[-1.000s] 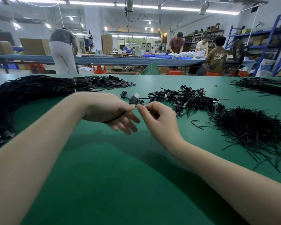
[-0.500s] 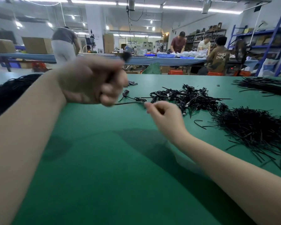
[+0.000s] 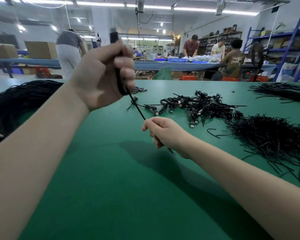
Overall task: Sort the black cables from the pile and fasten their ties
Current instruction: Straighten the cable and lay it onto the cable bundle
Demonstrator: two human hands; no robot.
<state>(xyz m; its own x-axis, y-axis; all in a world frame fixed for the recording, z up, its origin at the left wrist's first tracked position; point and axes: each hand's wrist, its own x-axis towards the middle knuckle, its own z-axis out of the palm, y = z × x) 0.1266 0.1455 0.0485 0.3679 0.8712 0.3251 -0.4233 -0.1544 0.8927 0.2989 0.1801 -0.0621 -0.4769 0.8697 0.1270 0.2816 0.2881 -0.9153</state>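
Holding a black cable (image 3: 136,108) stretched between both fists, I work above the green table (image 3: 121,187), which serves as the landmark here. My left hand (image 3: 104,73) is raised well above the table, fingers curled tight around the cable's upper part; the plug end (image 3: 113,36) sticks up out of the top of the fist, blurred. From the underside of that fist the cable runs down and to the right in a straight slanted line to my right hand (image 3: 164,132), which hovers low over the table's middle, closed around the lower part, with a short black end (image 3: 170,150) poking out beneath the wrist.

Around the work, on the table:
- Pile of tangled short cables with plugs (image 3: 199,106): beyond my right hand, toward the far edge; the stretched cable crosses in front of its left fringe.
- Heap of loose black ties (image 3: 274,141): on the table's right side, just beside the tangled pile.
- Thick bundle of long cables (image 3: 19,103): at the table's left side, partly hidden behind my left forearm.
- Another dark bundle (image 3: 282,91): at the far right corner.

My raised left hand blocks part of the table's far edge. Beyond the table, other people (image 3: 190,45) stand or sit at a long blue bench (image 3: 171,64).
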